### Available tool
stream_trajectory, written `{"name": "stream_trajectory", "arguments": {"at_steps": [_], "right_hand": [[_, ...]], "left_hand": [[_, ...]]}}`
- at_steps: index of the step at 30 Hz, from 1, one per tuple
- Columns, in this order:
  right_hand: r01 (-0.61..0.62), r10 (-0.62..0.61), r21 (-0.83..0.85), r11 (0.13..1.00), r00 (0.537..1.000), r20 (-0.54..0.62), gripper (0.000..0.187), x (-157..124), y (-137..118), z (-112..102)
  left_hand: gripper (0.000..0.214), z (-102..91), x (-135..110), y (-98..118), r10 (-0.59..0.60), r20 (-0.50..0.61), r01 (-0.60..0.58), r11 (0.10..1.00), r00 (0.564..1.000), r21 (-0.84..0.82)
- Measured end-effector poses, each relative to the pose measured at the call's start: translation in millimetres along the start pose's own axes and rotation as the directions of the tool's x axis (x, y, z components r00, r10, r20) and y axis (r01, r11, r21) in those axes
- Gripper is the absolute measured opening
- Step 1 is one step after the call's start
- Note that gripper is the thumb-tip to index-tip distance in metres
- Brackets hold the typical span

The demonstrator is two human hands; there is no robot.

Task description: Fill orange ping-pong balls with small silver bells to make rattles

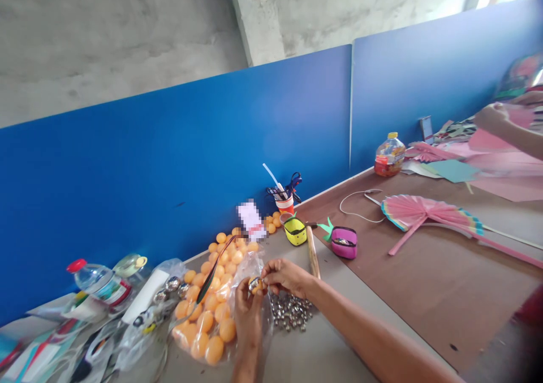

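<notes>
A craft workshop: bare concrete walls, blue partition boards [212, 145], and a long brown surface [424, 281] strewn with pink pleated paper fans [418, 210] and orange plastic balls [212, 309].

Around the right hand [285, 275]: bagged orange balls [212, 321] block eight o'clock, metal bells [292, 313] six, wooden stick [313, 253] two; bare tabletop [352, 281] at three.

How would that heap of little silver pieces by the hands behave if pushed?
The silver pieces look round and loose, so they would probably roll and scatter. Their metallic shine suggests some heft for their size. The pinched piece between left hand and right hand is small and smooth, likely slippery.
</notes>
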State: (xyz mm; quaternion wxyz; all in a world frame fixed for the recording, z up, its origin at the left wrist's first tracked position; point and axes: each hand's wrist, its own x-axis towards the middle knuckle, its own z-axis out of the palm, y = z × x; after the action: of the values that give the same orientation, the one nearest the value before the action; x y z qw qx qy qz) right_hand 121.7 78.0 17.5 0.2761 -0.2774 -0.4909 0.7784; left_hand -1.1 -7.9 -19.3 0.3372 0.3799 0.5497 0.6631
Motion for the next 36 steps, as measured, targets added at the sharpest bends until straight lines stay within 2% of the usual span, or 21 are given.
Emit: {"name": "stream_trajectory", "arguments": {"at_steps": [4, 16, 22, 26, 32, 36], "right_hand": [[0.017, -0.019, -0.066, 0.998, 1.0, -0.023, 0.007, 1, 3, 4], [-0.069, 0.068, -0.048, 0.996, 0.997, -0.021, 0.003, -2, -1, 4], [-0.099, 0.097, -0.071, 0.993, 0.995, -0.033, 0.007, -4, -4, 4], [-0.122, 0.117, -0.069, 0.99, 0.991, -0.072, 0.01, -5, -4, 5], [-0.169, 0.163, -0.051, 0.984, 0.982, -0.091, 0.012, -6, -5, 6], [-0.179, 0.164, -0.114, 0.977, 0.977, -0.133, 0.013, -2, 0, 6]], "left_hand": [[0.043, -1.1, 0, -4, 0.004, 0.009, -0.004, 1.0, 1.0, 0.013], [0.042, -2.3, 1, -7, 0.036, 0.024, -0.037, 0.997, 0.999, 0.062], [0.044, 0.0, 0, -2, 0.006, 0.008, -0.006, 0.996, 1.0, 0.094], [0.046, 0.9, 0, -4, 0.041, -0.003, -0.04, 0.995, 0.999, 0.089], [0.047, -3.2, -1, -13, 0.075, -0.009, -0.072, 0.98, 0.997, 0.186], [0.044, -5.2, -1, -16, 0.113, 0.0, -0.11, 0.967, 0.994, 0.23]]}}
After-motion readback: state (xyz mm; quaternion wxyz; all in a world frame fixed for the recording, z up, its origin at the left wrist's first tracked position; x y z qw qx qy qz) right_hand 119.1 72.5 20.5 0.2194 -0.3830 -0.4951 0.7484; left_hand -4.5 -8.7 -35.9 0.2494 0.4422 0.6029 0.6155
